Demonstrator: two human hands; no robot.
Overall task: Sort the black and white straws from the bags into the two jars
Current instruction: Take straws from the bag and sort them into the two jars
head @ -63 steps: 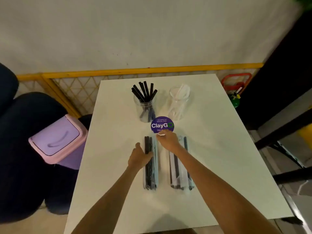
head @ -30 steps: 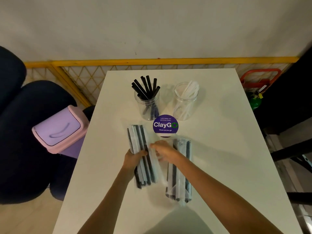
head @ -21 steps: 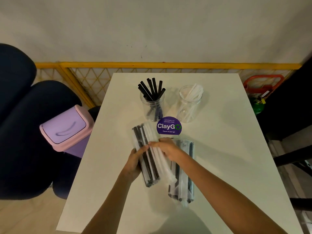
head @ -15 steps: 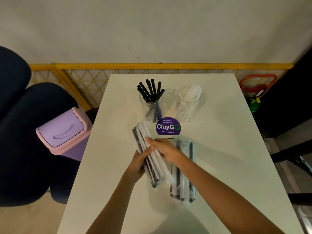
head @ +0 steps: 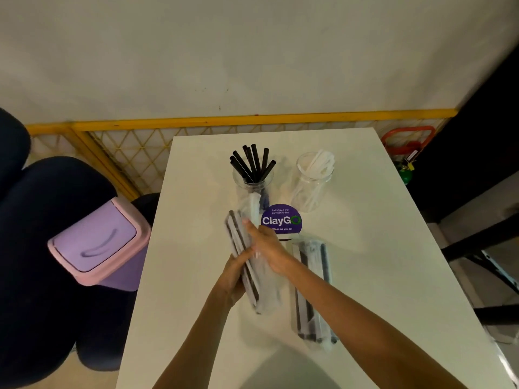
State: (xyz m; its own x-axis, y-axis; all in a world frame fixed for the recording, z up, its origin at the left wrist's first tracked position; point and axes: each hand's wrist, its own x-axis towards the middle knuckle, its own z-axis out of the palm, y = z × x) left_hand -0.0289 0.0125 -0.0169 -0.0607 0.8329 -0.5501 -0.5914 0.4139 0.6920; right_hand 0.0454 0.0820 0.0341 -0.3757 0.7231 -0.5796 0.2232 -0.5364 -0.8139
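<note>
Two clear jars stand at the table's far middle: the left jar [head: 251, 189] holds several black straws, the right jar [head: 311, 183] holds white straws. A clear bag of black and white straws [head: 241, 248] is lifted and tilted; my left hand [head: 234, 276] grips its lower half from the left. My right hand [head: 266, 248] lies over the bag's upper part with fingers at its top end. What the fingertips pinch is blurred. A second bag of straws [head: 313, 287] lies flat on the table to the right.
A round purple ClayGo sticker [head: 281, 219] sits on the white table [head: 365, 248] in front of the jars. A lilac bin with a pink rim [head: 98, 242] stands off the table's left edge beside dark chairs. A yellow lattice rail [head: 140, 141] runs behind.
My left hand picked the left bag off the table and tilted it. My right hand moved from the sticker onto the bag's upper end. The right bag stayed put.
</note>
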